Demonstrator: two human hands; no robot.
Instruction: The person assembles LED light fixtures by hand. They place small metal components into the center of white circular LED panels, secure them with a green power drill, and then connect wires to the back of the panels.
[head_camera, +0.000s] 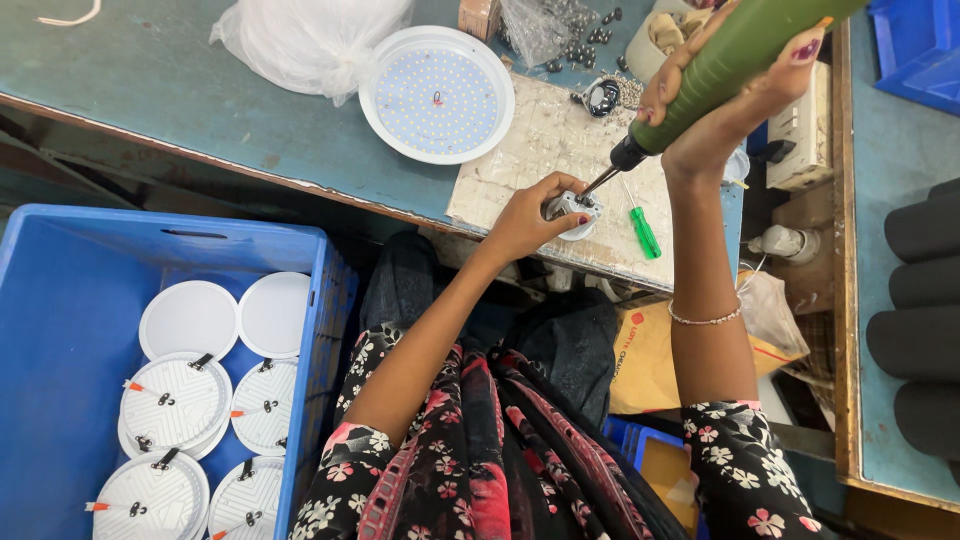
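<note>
Fingers of our left hand (525, 218) pinch the small white fitting (575, 210) against the cardboard pad (520, 165), steadying it under the bit; our right hand (715, 85) wraps the green electric screwdriver (740, 50), tilted down onto it

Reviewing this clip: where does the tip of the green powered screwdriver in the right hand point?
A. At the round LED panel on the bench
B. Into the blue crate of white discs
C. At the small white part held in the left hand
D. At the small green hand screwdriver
C: the green powered screwdriver, gripped by the right hand, has its bit down on the small white part that the left hand pinches on the bench.
</note>
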